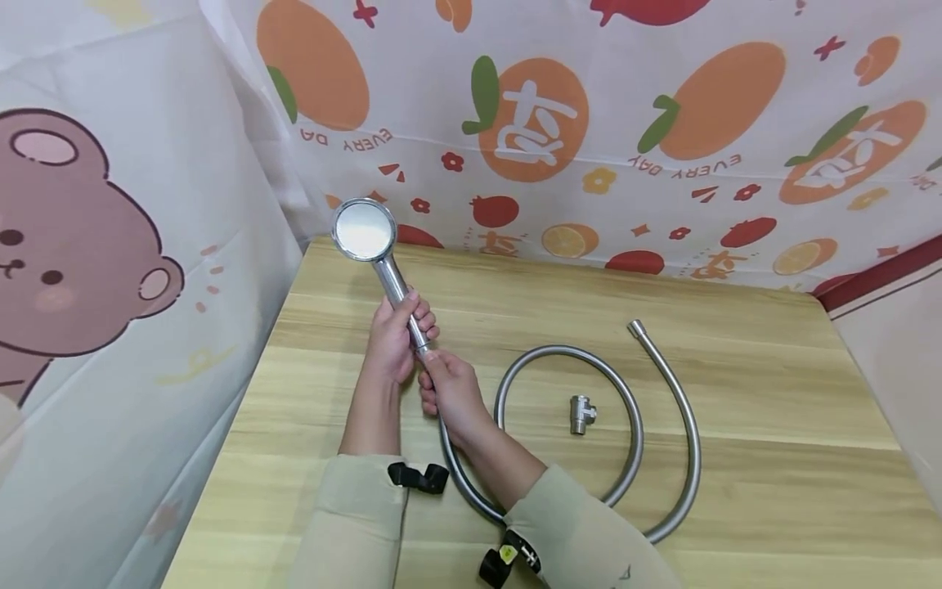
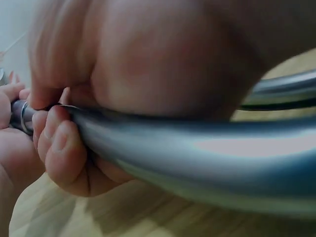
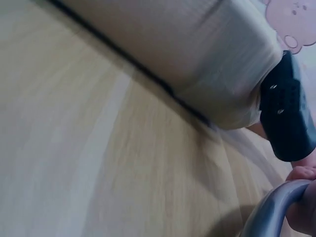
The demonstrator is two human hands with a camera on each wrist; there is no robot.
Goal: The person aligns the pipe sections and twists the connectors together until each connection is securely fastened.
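Note:
A chrome handheld shower head (image 1: pixel 392 282) is tilted up to the left over the table, its round face toward the head camera. My left hand (image 1: pixel 390 339) grips its handle. Just below, my right hand (image 1: pixel 456 397) holds the end of the silver shower hose (image 1: pixel 562 350) where it meets the handle's bottom. In the left wrist view the right hand's curled fingers (image 2: pixel 64 148) wrap the hose. Whether the joint is threaded together cannot be made out. The hose loops over the table, its free end fitting (image 1: pixel 636 329) lying at the right.
Inside the hose loop lies a small metal T-shaped fitting (image 1: pixel 581 415). The wooden table (image 1: pixel 780 425) meets a fruit-print cloth (image 1: pixel 441 204) at the back and a bear-print cloth (image 1: pixel 199 343) at the left. A dark red strip (image 1: pixel 883 278) borders the right back corner.

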